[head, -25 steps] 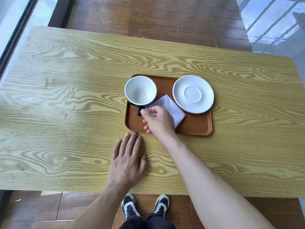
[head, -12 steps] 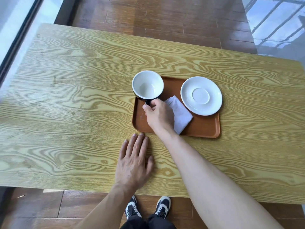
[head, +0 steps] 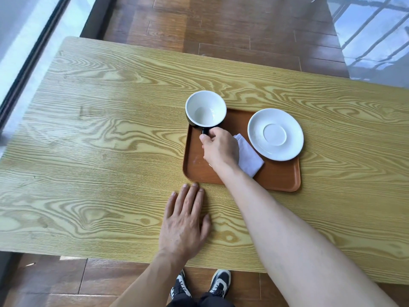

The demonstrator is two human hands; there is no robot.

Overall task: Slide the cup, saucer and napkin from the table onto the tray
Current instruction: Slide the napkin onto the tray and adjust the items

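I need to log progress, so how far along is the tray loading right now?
Done: saucer and napkin lie on the tray. In hand: right hand grips the cup handle at the tray's far left corner. Left: only letting go.

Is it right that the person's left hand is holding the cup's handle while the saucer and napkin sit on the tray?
Not quite. The head view shows the right hand pinching the cup handle; the left hand lies flat on the table. The saucer and napkin do sit on the tray.
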